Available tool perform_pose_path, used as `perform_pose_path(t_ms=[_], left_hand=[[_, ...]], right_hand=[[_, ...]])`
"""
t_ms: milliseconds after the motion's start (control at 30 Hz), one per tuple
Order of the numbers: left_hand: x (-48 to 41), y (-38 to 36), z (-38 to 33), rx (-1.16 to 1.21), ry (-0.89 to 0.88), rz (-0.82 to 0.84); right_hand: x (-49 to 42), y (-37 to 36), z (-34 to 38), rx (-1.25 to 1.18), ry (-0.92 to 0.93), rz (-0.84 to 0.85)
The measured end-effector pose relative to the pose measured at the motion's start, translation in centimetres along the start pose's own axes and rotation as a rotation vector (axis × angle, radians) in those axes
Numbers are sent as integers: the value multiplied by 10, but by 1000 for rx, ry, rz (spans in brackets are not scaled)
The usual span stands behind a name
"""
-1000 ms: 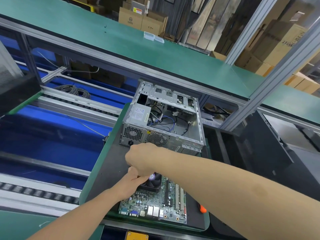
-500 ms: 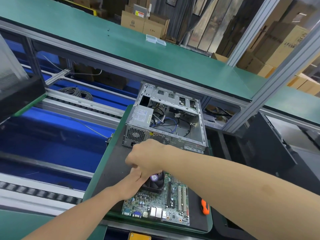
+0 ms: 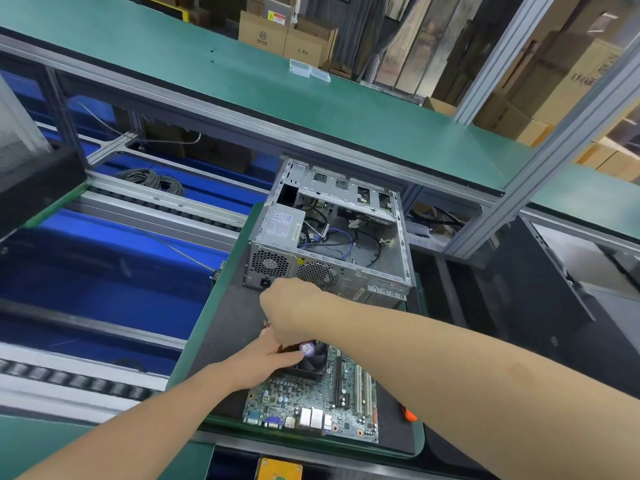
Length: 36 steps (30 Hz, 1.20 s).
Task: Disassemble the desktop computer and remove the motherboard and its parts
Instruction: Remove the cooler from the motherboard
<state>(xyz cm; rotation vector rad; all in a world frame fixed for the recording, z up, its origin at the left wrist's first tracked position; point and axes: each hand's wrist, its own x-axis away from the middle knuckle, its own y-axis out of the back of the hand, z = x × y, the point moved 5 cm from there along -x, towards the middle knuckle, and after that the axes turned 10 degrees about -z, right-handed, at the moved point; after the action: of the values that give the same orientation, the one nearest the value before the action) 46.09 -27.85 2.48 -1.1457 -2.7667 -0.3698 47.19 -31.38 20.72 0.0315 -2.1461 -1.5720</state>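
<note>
The left hand's (image 3: 266, 358) fingers (image 3: 291, 355) lay nearly straight on top of the cooler (image 3: 313, 365), tips at its purple hub sticker, pressing rather than gripping. The right hand (image 3: 291, 310) hung over the motherboard's (image 3: 311, 403) far-left corner with its fingers curled downward. The knuckles hid whether they clasped anything, so I could not tell.

The motherboard lay flat on the dark desk (image 3: 228, 334), out of the computer case (image 3: 332, 247), which stood just beyond it.

If the cooler was still fastened, or its fan lead still plugged in, an upward pull would probably have lifted the whole board or dragged it across the desk. A twisting pull could have strained the socket underneath. The right forearm crossed above the board's right side, and an orange-handled tool (image 3: 410, 415) lay just right of the board, partly under that arm. A wide sweep could have knocked it.

The board's near edge sat close to the desk's near rim, leaving little room to slide that way. Left of the board was a bare strip of desk, then a drop to the blue conveyor (image 3: 104, 278). Beyond the board the case closed the gap. Above it, the way looked open.
</note>
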Motion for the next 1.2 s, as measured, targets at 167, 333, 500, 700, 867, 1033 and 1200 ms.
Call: perform_pose_path(t_ms=[167,333,500,700,867,1033,1200], left_hand=[[-2,16,-10,40,151,35],[-1,30,-36,-55,120,166],[0,53,-48,-131,-68,105],[-2,58,-47,-229,-134,28],[-3,51,-49,-246,-191,32],[-4,49,-39,-161,-167,32],[-3,47,-34,-21,-137,75]], right_hand=[[6,4,7,65,179,-47],[21,4,5,195,362,-97],[29,-4,6,273,554,-122],[23,0,0,183,465,-114],[7,-7,-27,-218,-222,191],[6,-13,-20,-196,-184,420],[4,-11,-10,6,-68,78]])
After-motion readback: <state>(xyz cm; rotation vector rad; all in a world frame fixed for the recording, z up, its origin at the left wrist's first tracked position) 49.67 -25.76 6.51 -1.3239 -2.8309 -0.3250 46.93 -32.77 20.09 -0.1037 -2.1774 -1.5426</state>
